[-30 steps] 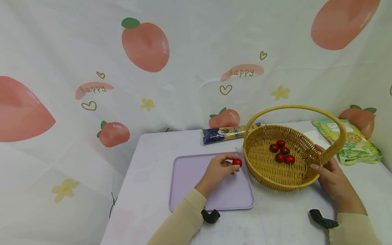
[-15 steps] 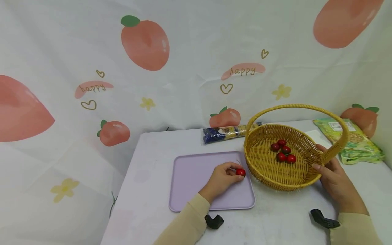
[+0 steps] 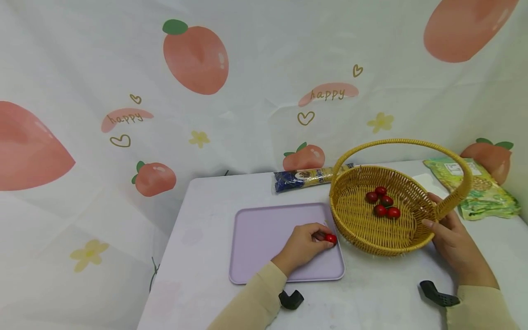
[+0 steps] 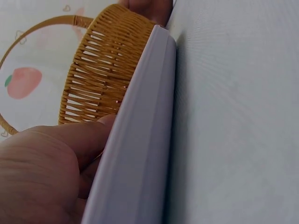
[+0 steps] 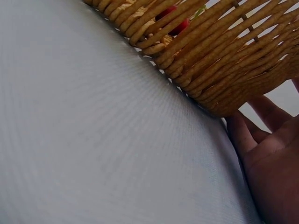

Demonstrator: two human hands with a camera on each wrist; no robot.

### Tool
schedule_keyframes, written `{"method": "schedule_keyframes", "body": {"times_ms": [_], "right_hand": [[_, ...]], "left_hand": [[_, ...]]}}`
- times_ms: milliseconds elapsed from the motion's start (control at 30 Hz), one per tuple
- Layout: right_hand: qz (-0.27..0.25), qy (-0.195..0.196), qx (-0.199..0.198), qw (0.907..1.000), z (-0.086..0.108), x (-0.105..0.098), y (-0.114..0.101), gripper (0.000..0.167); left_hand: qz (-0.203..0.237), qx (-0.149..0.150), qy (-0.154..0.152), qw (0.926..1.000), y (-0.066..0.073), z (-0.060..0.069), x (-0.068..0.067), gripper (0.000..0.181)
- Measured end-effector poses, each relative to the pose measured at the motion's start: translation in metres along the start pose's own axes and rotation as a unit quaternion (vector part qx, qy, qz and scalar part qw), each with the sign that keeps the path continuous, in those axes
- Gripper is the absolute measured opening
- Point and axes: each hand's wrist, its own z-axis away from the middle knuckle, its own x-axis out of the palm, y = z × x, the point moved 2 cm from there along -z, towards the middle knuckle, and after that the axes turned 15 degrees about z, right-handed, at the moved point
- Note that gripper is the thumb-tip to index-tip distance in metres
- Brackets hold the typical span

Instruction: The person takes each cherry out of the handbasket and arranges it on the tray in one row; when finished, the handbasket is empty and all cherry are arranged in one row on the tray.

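– What does the left hand (image 3: 305,245) have?

– A red fruit (image 3: 331,239), pinched between the thumb and fingers, which are bent close together.

– And where is that fruit?

– At the right side of the tray (image 3: 260,243), just inside its edge as the head view shows it. I can't tell whether it touches the tray; in the left wrist view the tray's side hides the fingertips.

– And the right hand (image 3: 459,245)?

– It grips the basket (image 3: 359,224) on the right, by the foot of the tall handle (image 3: 396,141). The thumb lies over the rim and the other fingers are round the outer side, partly hidden from above.

– Anything in the basket?

– Five more fruits (image 3: 380,211), bunched near the middle of its floor: two nearer the person, three behind them. A bit of green stem shows at the front pair.

– What else is about?

– The basket is just right of the tray, both at the white table (image 3: 198,256). A blue and yellow pack (image 3: 303,178) lies behind the tray, running partly behind the basket. A green bag (image 3: 482,192) lies at the far right, and a peach-print cloth (image 3: 255,91) hangs behind everything.
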Motion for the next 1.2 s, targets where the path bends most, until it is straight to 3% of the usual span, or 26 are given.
{"method": "schedule_keyframes", "body": {"times_ms": [233,867,1200], "right_hand": [[-0.001,-0.002,0.006,1.0000,-0.0006,-0.0004,0.0005,0.073],[-0.003,0.001,0.010,0.9999,-0.0016,-0.0009,0.0003,0.073],[0.002,0.001,0.011,0.9999,-0.0013,-0.0011,0.0010,0.073]], "left_hand": [[-0.027,0.025,0.003,0.9993,0.0017,-0.0005,-0.0003,0.021],[-0.038,0.006,-0.003,0.9993,0.0022,-0.0006,0.0006,0.023],[-0.037,0.026,-0.005,0.9990,0.0031,0.0010,-0.0008,0.025]]}}
